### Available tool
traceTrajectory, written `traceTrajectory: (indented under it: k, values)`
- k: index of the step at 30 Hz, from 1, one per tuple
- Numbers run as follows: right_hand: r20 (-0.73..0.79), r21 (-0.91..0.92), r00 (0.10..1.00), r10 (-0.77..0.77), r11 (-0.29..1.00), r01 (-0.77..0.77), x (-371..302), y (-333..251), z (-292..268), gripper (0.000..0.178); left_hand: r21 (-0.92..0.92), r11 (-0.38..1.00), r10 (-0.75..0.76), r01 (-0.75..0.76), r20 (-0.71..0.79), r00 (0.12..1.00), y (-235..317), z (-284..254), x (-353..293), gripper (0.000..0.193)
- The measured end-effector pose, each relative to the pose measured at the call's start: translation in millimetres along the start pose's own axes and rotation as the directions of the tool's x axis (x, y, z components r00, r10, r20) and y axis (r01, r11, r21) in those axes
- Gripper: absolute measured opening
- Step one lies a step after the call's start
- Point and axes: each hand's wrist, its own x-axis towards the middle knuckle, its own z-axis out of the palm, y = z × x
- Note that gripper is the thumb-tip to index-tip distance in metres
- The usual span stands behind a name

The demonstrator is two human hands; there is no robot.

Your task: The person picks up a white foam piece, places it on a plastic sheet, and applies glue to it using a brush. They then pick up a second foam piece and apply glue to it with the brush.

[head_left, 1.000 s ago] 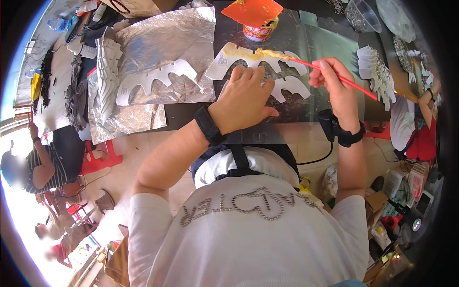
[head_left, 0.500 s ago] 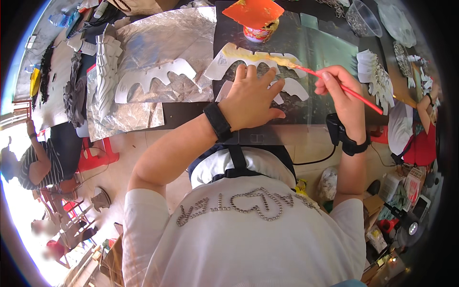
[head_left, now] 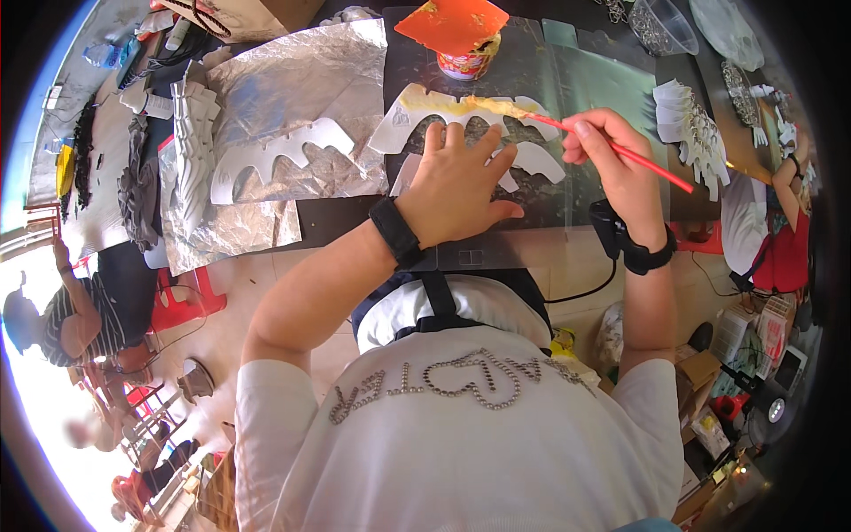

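My left hand (head_left: 454,191) lies with fingers spread, its fingertips at the lower edge of a white, scalloped cut-out piece (head_left: 395,126). A second white cut-out (head_left: 539,160) lies partly hidden beneath that hand. My right hand (head_left: 618,164) grips a red-handled brush (head_left: 654,168). The brush's yellowish tip rests on the upper cut-out, where a yellow smear runs along the top edge. Beyond the pieces stands a small red-patterned tub (head_left: 464,66), streaked with yellow paste, with an orange sheet (head_left: 450,23) across its top.
Another white cut-out (head_left: 241,175) lies on crinkled silvery sheeting (head_left: 292,84) to the left, beside a stack of white folded pieces (head_left: 192,133). On the right are a bunch of white pieces (head_left: 687,124) and a clear plastic bowl (head_left: 663,31). Other people sit at both sides.
My right hand and the brush have shifted left, the tip sliding along the upper cut-out's top edge. My left hand keeps its place on the pieces. The whole view has shifted slightly.
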Motion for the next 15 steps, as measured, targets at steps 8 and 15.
traceTrajectory:
  k: [8, 15]
  values:
    - [-0.036, 0.011, 0.999, -0.013, 1.000, 0.013, 1.5, 1.8, -1.0, 0.020, 0.004, 1.000, 0.006, -0.006, 0.004, 1.000, -0.9, 0.5, -2.0, 0.068]
    - [-0.105, 0.037, 0.994, 0.008, 0.999, -0.004, 7.8, -1.0, 6.6, 0.021, -0.006, 1.000, 0.003, -0.003, -0.003, 1.000, -1.9, 0.9, -3.2, 0.067]
